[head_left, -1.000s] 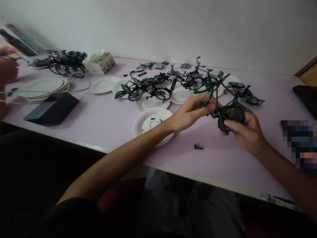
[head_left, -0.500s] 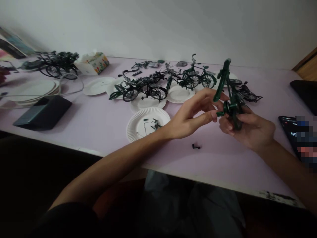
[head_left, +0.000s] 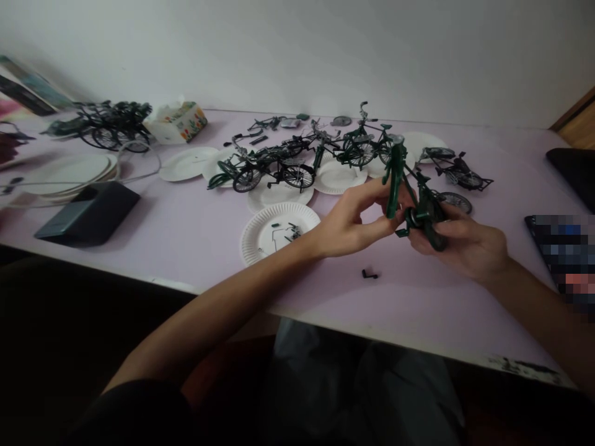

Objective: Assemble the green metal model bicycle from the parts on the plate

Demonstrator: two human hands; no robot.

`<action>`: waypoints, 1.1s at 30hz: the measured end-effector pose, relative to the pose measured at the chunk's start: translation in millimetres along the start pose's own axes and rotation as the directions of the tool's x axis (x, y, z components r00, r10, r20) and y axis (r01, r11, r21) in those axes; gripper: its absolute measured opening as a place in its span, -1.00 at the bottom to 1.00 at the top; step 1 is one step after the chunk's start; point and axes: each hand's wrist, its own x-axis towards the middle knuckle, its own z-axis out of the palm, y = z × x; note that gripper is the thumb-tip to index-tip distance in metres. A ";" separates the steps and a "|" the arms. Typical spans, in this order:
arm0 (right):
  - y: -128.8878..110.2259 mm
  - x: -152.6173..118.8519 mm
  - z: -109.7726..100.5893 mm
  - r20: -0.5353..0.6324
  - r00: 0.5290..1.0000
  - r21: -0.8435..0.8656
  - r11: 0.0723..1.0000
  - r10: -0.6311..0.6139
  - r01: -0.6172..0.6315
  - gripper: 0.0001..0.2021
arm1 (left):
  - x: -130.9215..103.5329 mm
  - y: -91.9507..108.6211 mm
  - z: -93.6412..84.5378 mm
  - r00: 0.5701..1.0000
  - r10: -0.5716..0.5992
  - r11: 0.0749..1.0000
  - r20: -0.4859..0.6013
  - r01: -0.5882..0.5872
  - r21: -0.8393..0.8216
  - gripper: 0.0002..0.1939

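Note:
A dark green model bicycle frame (head_left: 396,179) is held up over the right part of the table, tilted. Wrapped round its dark lower end is my right hand (head_left: 474,238), which hides part of it. My left hand (head_left: 353,220) comes in from the left, its thumb and fingertips closed on the frame near the crank and pedal (head_left: 402,233). The frame covers some of those fingertips. On the table below lies a small black crank-shaped piece (head_left: 369,274). Behind my right hand a loose wheel (head_left: 455,202) is partly visible.
A paper plate (head_left: 251,232) with small parts lies left of my hands. Several model bicycles (head_left: 274,173) stand and lie on plates behind it. Further left are a black wedge-shaped box (head_left: 88,214), stacked plates (head_left: 69,173) and a tissue box (head_left: 179,122). A phone (head_left: 543,248) lies at right.
The frame has swung down and to the left, and its pedal has turned. My left fingers have shifted from the pedal to beside the frame. My right hand keeps its grip.

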 end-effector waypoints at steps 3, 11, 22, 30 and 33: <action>2.2 0.0 -2.4 -0.027 1.000 0.005 1.000 0.007 -0.007 -0.73 | -1.1 -2.0 -0.7 1.000 0.003 1.000 -0.003 -0.003 0.015 -0.82; 6.5 1.1 -2.0 0.066 0.998 0.043 0.999 -0.001 -0.001 -0.74 | -3.0 0.7 3.7 0.998 -0.059 0.997 -0.027 0.057 -0.061 -0.76; 0.5 -1.5 -7.3 0.343 0.939 0.065 0.997 0.011 -0.036 -0.67 | 0.7 7.5 22.9 0.988 -0.137 0.916 -0.067 0.100 -0.389 -0.82; -0.2 -2.7 -7.2 0.338 0.941 0.047 0.999 -0.018 0.002 -0.60 | -2.6 7.7 20.6 0.979 -0.193 0.895 -0.068 0.147 -0.420 -0.75; 0.6 -0.2 -3.7 0.199 0.966 -0.082 0.980 -0.164 0.183 -0.65 | -3.8 1.6 16.8 0.975 -0.214 0.857 -0.062 0.157 -0.492 -0.87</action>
